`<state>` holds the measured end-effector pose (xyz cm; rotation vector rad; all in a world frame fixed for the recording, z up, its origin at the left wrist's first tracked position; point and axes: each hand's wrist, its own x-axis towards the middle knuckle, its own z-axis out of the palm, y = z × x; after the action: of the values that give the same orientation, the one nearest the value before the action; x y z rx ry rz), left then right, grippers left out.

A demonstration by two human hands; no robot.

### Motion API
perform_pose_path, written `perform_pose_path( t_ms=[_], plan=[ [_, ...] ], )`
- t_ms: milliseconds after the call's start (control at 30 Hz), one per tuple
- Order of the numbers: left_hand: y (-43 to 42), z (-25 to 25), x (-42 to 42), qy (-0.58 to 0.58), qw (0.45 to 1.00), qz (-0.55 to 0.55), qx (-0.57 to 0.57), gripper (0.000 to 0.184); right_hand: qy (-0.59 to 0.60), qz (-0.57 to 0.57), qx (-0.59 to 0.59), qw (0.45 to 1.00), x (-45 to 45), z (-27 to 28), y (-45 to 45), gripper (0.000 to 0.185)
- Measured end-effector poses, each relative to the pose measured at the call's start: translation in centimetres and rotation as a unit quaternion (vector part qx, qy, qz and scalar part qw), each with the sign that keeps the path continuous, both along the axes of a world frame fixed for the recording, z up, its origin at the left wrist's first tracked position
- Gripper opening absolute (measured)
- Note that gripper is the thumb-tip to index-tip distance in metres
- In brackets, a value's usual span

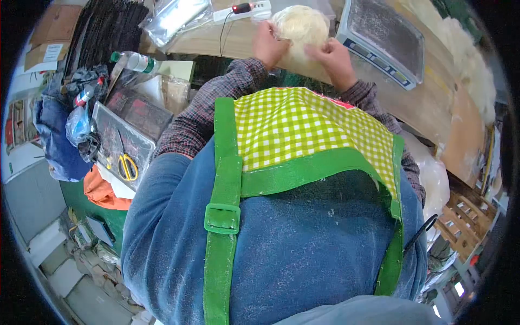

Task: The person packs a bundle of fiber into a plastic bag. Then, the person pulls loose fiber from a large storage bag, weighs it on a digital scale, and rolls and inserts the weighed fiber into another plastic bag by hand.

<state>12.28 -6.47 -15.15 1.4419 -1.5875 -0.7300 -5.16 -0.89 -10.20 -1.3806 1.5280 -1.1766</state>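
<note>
A pale cream bundle of fluffy fibre (301,26) lies at the near edge of the wooden table, between my two hands. My left hand (269,45) is closed on the left side of the bundle, thumb and fingers pinched together. On the other side, my right hand (334,59) also pinches the fibre at its lower right. The fingertips are partly hidden in the strands. Right of the bundle stands a digital scale (384,27) with a dusty platform, close to my right hand.
A white power strip (244,11) and clear plastic bags (179,19) lie beyond my left hand. More loose fibre (466,59) covers the table's far right. At left are a plastic bottle (140,62), yellow-handled scissors (128,167) and a dark tray (111,127).
</note>
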Motion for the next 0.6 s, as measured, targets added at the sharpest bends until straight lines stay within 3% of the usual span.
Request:
perform_pose_path(
  t_ms=[33, 167, 200, 233, 267, 300, 333, 367, 400, 500, 533, 600],
  plan=[
    [-0.1, -0.2, 0.0, 0.001, 1.0, 0.0, 0.002, 0.031, 0.176, 0.038, -0.046, 0.983, -0.2, 0.8, 0.4, 0.021],
    [-0.5, 2.0, 0.5, 0.056, 0.993, -0.046, 0.094, 0.025, 0.295, -0.051, -0.008, 0.954, -0.9, 1.6, -1.0, 0.027],
    [-0.7, 2.3, 1.2, 0.149, 0.976, -0.073, 0.142, 0.028, 0.294, -0.05, -0.009, 0.954, -1.2, 2.2, -1.2, 0.027],
    [-0.8, 2.6, 1.8, 0.24, 0.947, -0.1, 0.189, 0.031, 0.096, 0.001, 0.071, 0.993, -1.5, 3.4, -0.9, 0.033],
    [-0.8, 3.0, 2.2, 0.329, 0.906, -0.125, 0.234, 0.034, -0.105, 0.051, 0.148, 0.982, -1.8, 4.8, -0.5, 0.039],
    [-0.7, 3.3, 2.3, 0.331, 0.906, -0.122, 0.234, 0.034, -0.104, 0.054, 0.15, 0.982, -2.3, 6.6, 0.0, 0.039],
    [-0.7, 3.9, 2.4, 0.324, 0.909, -0.12, 0.235, 0.031, 0.179, 0.046, -0.062, 0.981, -2.7, 8.7, 0.5, 0.041],
    [-0.4, 4.4, 2.5, 0.315, 0.911, -0.12, 0.238, 0.029, 0.437, 0.03, -0.267, 0.859, -2.9, 9.5, 1.1, 0.043],
    [0.1, 4.5, 2.6, 0.305, 0.913, -0.122, 0.243, 0.027, 0.435, 0.031, -0.263, 0.861, -2.4, 8.9, 1.3, 0.043],
    [0.0, 4.5, 2.0, 0.315, 0.907, -0.113, 0.256, 0.03, 0.374, 0.264, -0.32, 0.83, 0.0, 5.7, -0.4, 0.042],
    [0.0, 4.7, 1.9, 0.323, 0.904, -0.106, 0.261, 0.031, 0.376, 0.262, -0.323, 0.828, 0.0, 4.7, -1.5, 0.042],
    [0.5, 5.0, 2.1, 0.296, 0.918, -0.111, 0.24, 0.032, 0.434, 0.31, -0.187, 0.825, 0.3, 3.6, -3.8, 0.032]
  ],
)
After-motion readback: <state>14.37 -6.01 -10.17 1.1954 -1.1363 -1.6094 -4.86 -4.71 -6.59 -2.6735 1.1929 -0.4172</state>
